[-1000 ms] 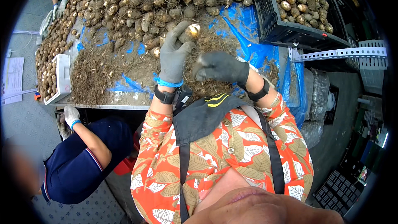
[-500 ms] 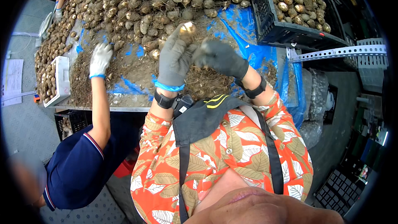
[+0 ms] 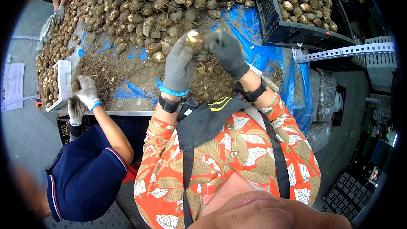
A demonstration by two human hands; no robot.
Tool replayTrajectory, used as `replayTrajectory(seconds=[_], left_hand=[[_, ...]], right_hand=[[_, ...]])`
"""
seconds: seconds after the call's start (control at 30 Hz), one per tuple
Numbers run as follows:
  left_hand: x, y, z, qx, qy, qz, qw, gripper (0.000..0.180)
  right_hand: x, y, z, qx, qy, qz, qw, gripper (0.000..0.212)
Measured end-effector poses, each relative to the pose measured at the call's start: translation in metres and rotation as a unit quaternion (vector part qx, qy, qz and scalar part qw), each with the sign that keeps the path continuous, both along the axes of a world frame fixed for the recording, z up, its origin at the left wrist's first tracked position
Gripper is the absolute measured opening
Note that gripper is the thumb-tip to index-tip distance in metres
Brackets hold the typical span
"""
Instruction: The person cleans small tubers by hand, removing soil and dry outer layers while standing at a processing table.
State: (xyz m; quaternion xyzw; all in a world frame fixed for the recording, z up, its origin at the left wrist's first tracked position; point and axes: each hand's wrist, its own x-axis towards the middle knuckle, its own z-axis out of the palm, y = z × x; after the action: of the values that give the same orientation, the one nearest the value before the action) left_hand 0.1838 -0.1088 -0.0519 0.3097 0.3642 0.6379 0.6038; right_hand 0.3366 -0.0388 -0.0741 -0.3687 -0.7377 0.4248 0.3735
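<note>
In my grey-gloved left hand (image 3: 180,65) is a small taro (image 3: 195,39), its pale cut end facing up. My right hand (image 3: 227,53), gloved in grey too, is close beside it with fingers curled near the taro's side; what they pinch, if anything, is hidden. Beneath both hands lies a heap of brown root fibres (image 3: 212,80). Beyond my hands rises a big pile of hairy taros (image 3: 169,0) on the table. Beside my right wrist, partly covered by the forearm, is a tool with a light handle (image 3: 270,84).
A black crate (image 3: 292,34) of taros stands at the far right, near a perforated metal bar (image 3: 347,54). Blue plastic sheeting (image 3: 250,46) covers part of the table. At left, a co-worker's gloved hands (image 3: 87,93) are beside a white tray (image 3: 64,80). Another person works at far left.
My left hand has turned the taro, showing more of its pale end. My right hand has risen slightly closer. The nearby co-worker's hand has drawn back toward the table's edge, holding dark fibres.
</note>
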Motion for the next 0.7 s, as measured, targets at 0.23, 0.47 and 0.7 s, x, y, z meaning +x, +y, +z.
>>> replayTrajectory(seconds=[0.23,0.47,0.7], left_hand=[[-0.021,0.01,-0.013,0.025,0.027,-0.031,0.999,0.06],[-0.006,0.006,-0.017,0.047,-0.149,-0.077,0.985,0.047],[-0.017,-0.003,-0.009,0.019,-0.166,0.003,0.986,0.051]], right_hand=[[0.009,0.017,0.038,0.043,-0.013,0.057,0.997,0.032],[-0.015,0.003,0.031,0.054,0.135,0.178,0.973,0.036],[0.006,0.0,0.019,-0.008,0.008,0.18,0.984,0.029]])
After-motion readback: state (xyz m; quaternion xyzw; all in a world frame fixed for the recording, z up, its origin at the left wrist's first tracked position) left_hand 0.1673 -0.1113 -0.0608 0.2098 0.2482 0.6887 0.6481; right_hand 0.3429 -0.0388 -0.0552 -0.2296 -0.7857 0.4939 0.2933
